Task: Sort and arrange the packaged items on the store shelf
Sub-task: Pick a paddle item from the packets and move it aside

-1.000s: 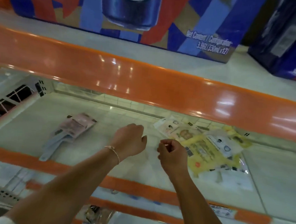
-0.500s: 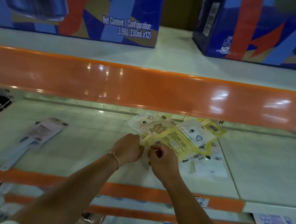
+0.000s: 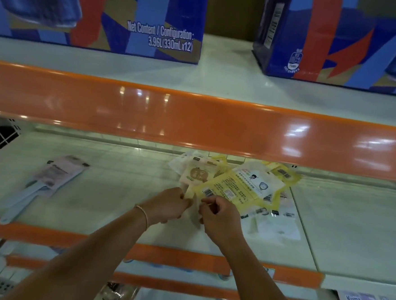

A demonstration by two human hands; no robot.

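**Sorting of flat packets, early stage**

Both hands meet at the near corner of a fanned heap of packets (image 3: 236, 187) on the middle shelf (image 3: 350, 230). The left hand (image 3: 165, 206) and right hand (image 3: 220, 218) appear to pinch a yellow packet (image 3: 227, 189). A pink spatula pack (image 3: 54, 175) lies well apart, left. Most sorting remains.

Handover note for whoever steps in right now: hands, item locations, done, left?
Left hand: pinching the near edge of the beige packet.
Right hand: grip on the near corner of the yellow packet.
Both packets sit in a loose, overlapping pile mid-shelf; clear packets lie to its right.
Pink-carded utensil pack lies alone, far left.
Done: nothing looks sorted.
Left: separate the pile by type, square it up.
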